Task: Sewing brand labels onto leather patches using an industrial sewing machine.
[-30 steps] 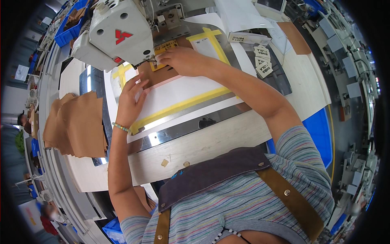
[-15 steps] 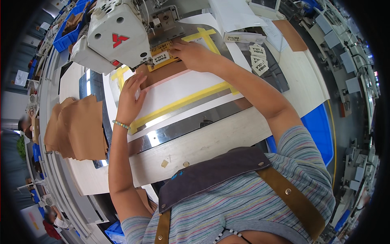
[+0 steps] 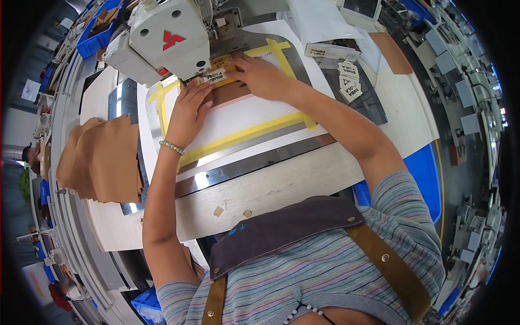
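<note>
White label: lay under the sewing machine head, at the yellow template, over the brown piece; exact seating unclear.
Left hand: fingers extended and released, tips just beside the label's left end.
Right hand: fingers bent at the template's right end; whether pinching or merely pressing could not be told.
White sheet: lay below the brown piece, bordered by yellow tape.
Done, by judgement: label and brown piece brought together at the machine.
Undone or unconfirmed: no stitching could be made out.
Loose labels: several, overlapping, unplaced, to the right.
Brown stack: lay to the left; no label showed on its upper face.
</note>
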